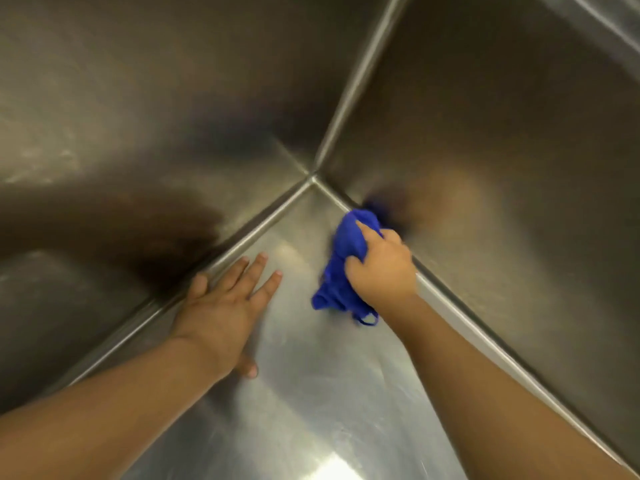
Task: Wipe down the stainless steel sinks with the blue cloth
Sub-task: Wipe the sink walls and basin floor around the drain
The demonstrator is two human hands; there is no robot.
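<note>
Both my hands are inside the stainless steel sink [329, 393]. My right hand [381, 268] grips the crumpled blue cloth [346, 251] against the floor beside the right wall [502, 150]; the far corner [312, 177] lies just ahead, slightly left. My left hand [221, 306] rests flat, fingers spread.

Both hands are down inside the sink [311, 393], on its floor: left hand [221, 306] lies flat w/ its fingers along the seam under the left wall [138, 98], right hand [381, 268] is to the right of it, gripping the cloth [346, 244] from above. Cloth's on the floor against the right wall [502, 133], just in front of the back corner [313, 178] where both walls & floor meet. Hands are apart, a strip of floor btwn them.
</note>
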